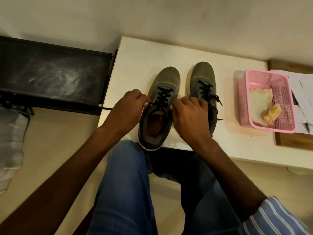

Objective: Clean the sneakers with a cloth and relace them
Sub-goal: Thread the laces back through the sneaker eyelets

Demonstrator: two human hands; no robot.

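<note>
Two sneakers side by side on white table [135, 55]. Left hand [127, 107] and right hand [189, 112] each pinching black lace [163, 97] at either side of near sneaker [159, 106]. Far sneaker [202, 82] laced, just right. Cloth [260, 102] in pink basket [277, 78].

Left grip [128, 106], right grip [189, 111] pinching

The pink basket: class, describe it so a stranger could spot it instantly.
Start at the white table where two sneakers stand. Look to their right: the pink basket sits near the table's right end, beside loose papers. It alone is pink, with perforated walls, and holds a pale cloth.
</note>
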